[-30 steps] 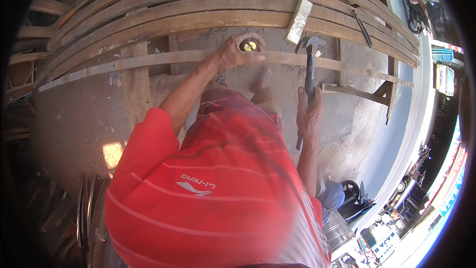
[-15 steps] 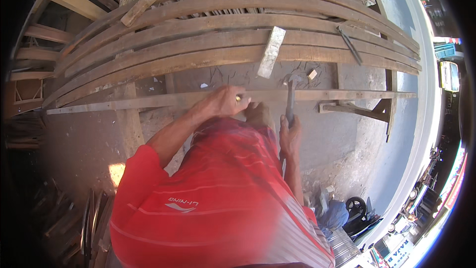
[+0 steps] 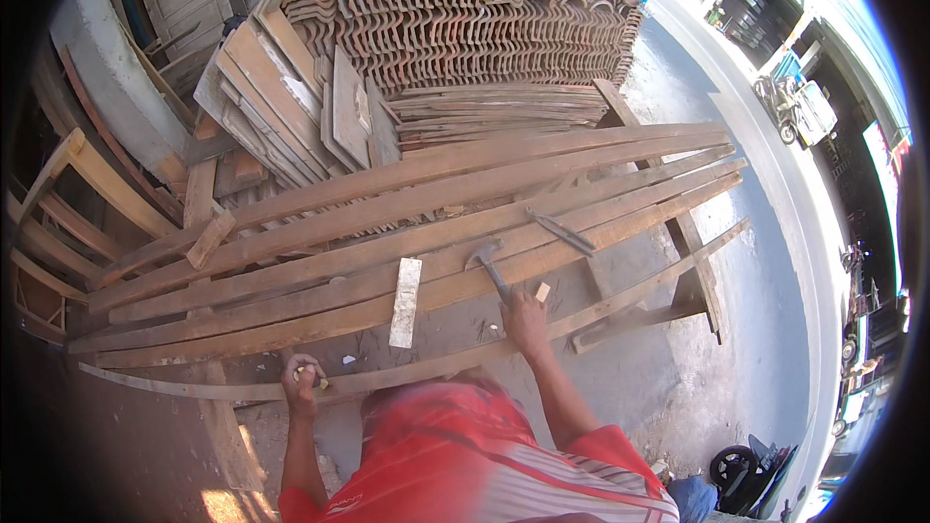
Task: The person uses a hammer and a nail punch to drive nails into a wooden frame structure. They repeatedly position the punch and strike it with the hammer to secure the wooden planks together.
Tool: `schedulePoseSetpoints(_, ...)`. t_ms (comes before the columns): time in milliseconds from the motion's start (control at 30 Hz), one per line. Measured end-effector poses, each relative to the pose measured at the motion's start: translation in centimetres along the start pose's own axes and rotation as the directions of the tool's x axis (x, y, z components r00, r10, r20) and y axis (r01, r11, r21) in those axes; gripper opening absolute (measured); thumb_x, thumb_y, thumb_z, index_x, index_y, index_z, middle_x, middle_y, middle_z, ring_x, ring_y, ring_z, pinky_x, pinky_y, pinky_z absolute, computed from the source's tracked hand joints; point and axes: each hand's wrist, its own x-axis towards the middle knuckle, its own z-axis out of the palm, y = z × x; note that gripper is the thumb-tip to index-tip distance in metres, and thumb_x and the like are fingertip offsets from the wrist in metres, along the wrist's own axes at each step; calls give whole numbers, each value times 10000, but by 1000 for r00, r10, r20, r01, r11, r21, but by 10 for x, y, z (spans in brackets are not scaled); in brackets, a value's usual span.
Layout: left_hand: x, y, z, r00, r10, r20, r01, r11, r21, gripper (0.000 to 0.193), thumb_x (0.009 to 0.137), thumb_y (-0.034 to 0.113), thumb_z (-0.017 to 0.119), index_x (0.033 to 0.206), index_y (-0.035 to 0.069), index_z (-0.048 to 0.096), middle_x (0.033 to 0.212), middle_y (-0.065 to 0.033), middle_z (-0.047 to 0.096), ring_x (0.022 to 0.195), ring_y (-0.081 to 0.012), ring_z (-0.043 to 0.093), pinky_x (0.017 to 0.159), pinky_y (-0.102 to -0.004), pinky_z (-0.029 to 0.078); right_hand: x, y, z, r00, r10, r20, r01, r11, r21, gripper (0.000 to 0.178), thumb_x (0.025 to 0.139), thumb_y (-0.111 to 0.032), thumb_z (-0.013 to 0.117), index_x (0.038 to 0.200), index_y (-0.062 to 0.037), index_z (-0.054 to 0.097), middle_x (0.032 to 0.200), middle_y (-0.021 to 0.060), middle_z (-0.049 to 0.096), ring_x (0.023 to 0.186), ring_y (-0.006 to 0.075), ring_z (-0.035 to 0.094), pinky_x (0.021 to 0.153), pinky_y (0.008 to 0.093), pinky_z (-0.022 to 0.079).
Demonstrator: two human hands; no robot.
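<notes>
My right hand (image 3: 525, 320) is closed around the handle of a claw hammer (image 3: 494, 271). The hammer's head lies over the nearer wooden beams (image 3: 446, 265). To the left, my left hand (image 3: 302, 385) is curled at a long, narrow wooden strip (image 3: 387, 377) that runs across in front of my body. Something small and yellowish shows at its fingers; I cannot make out what it is. A short whitish wood block (image 3: 406, 302) rests across the nearest beams, between my hands. Beyond the hammer, a dark metal tool (image 3: 562, 231) lies on the beams.
Further wood offcuts lie on the left beam ends (image 3: 210, 238) and near the hammer (image 3: 542, 292). Stacked roof tiles (image 3: 484, 39) and leaning boards (image 3: 281, 87) stand behind. A trestle leg (image 3: 699, 276) supports the right side. A road (image 3: 775, 184) and a motorbike (image 3: 751, 475) are at the right.
The view has shifted, bringing the tile stack into sight. My right hand has carried the hammer forward over the beams. My left hand has moved left along the strip, away from my right.
</notes>
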Motion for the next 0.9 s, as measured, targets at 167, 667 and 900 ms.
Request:
schedulePoseSetpoints(167,-2,-18,6,988,27,-151,-21,999,43,210,885,224,672,974,37,634,800,-70,627,777,-159,605,750,-307,486,44,28,-30,988,-4,-157,11,999,40,541,888,-277,752,1357,-68,583,1285,202,598,1243,396,546,1018,518,424)
schedulePoseSetpoints(667,2,9,68,989,17,-150,14,979,201,124,947,166,638,941,43,639,758,-9,603,683,-89,570,645,-270,463,140,143,-46,983,76,166,-59,993,-101,521,947,-323,661,1374,-63,513,1287,271,564,1268,459,548,1026,555,446)
schedulePoseSetpoints(900,-13,19,58,988,76,-133,-46,975,217,127,955,165,646,954,39,634,767,-15,608,698,-94,578,659,-266,471,89,104,-25,992,107,70,-121,962,243,460,912,-163,632,1298,50,500,1169,342,584,1057,531,618,922,552,517)
